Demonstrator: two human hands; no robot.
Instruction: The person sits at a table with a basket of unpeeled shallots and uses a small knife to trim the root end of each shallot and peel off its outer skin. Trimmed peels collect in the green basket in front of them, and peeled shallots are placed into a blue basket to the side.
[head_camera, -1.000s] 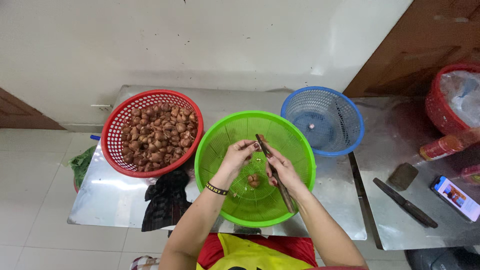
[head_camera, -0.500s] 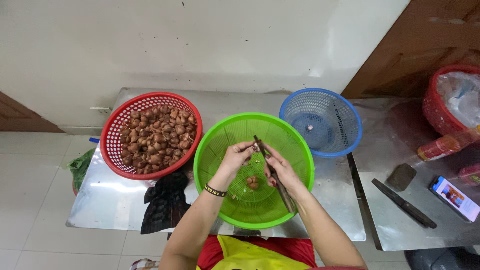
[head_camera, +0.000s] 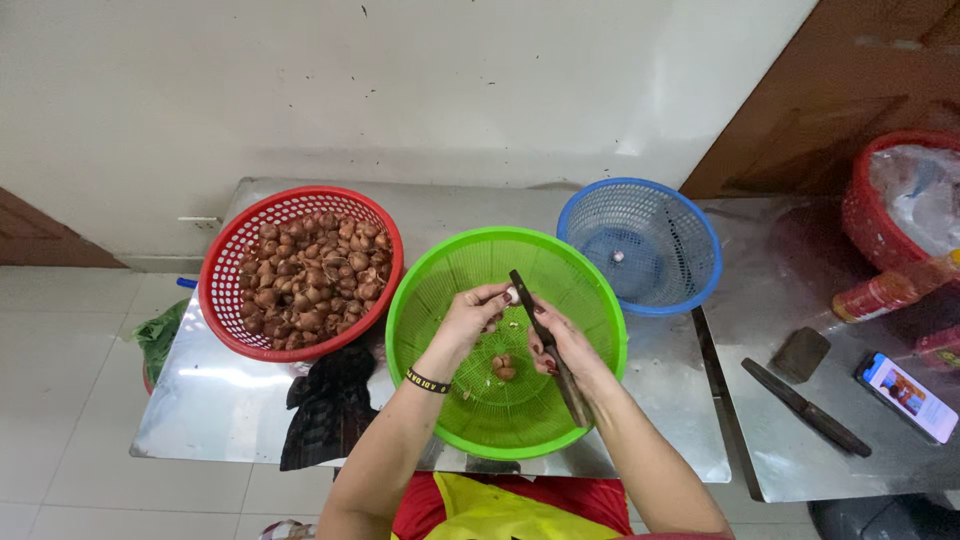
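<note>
White wall and pale floor tiles frame a steel desk carrying three plastic baskets. Both forearms reach up from the bottom edge and meet over the green basket in the middle. The left hand is bent at the wrist, fingertips pinched together on a small pale bulb. The right hand is wrapped around a dark knife, its blade angled up-left to touch the bulb. Peeled scraps lie in the green basket below. A red basket of brown bulbs sits left, a blue basket right.
</note>
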